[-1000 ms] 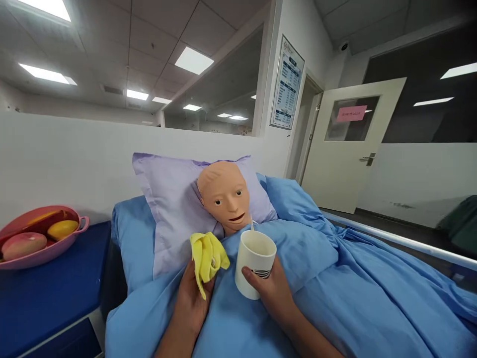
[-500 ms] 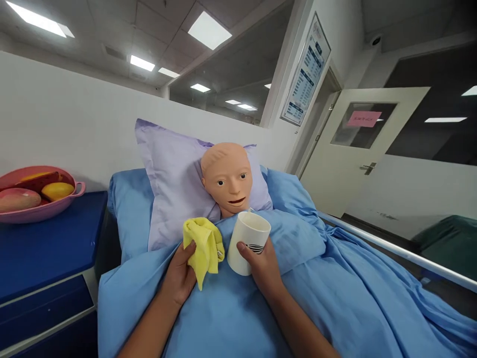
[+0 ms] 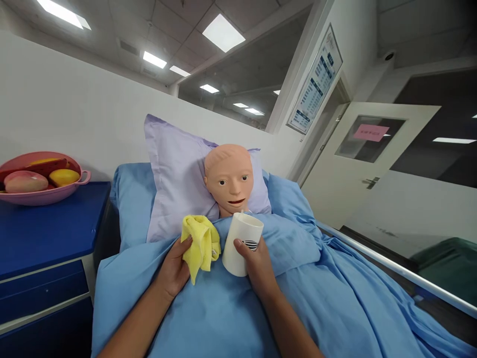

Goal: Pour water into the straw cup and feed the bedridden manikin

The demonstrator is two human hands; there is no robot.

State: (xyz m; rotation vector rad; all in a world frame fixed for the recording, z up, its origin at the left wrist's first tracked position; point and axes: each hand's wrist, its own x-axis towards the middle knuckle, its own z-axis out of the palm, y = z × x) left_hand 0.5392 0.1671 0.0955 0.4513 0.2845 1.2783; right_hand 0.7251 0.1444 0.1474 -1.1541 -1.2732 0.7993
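Note:
My left hand [image 3: 174, 268] is closed on a folded yellow cloth [image 3: 201, 243], with the thumb on top and a corner hanging down. My right hand [image 3: 261, 268] wraps round a white mug [image 3: 238, 248] with black stripes, held tilted to the right above the blanket. What the mug contains cannot be seen. Just beyond both lies a manikin head [image 3: 229, 174] with its mouth a little open, resting against a lilac pillow [image 3: 171, 174]. A blue blanket [image 3: 223, 313] covers it up to the neck.
On the left, a blue-topped bedside cabinet [image 3: 55, 233] carries a pink basket [image 3: 44, 198] with fruit. A white bed rail [image 3: 402, 273] runs along the right side. Behind it stands an open door [image 3: 335, 179] with a pink sign. A low wall [image 3: 93, 109] backs the bed.
The view has tilted and shifted slightly. The mug and the cloth have moved a little to the left in the picture, still held in the same hands.

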